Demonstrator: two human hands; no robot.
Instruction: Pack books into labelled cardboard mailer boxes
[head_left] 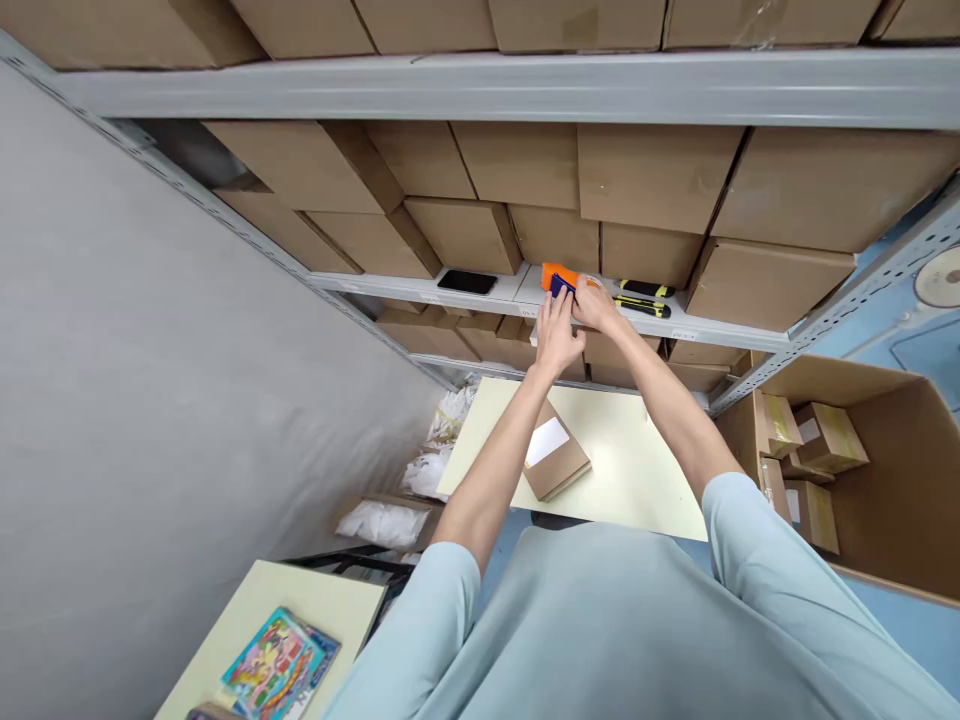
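Orange-and-blue tape dispenser [556, 277] runs left-right along the shelf [480, 302], right end clamped in my right fingers [582, 290], left fingers [556, 304] touching its near side, clamped or not I can't tell.

the orange tool [553, 272] looks like smooth plastic. the phone [466, 281] is dark and glossy, like glass. the brown boxes [652, 170] are plain cardboard, dull and matt. the shelf edge [480, 88] looks like painted metal, smooth with a soft shine. the table top [637, 470] is smooth and shiny. the small box [561, 472] on it is cardboard with a paper label [546, 443]. the shirt [622, 620] is matt cloth.
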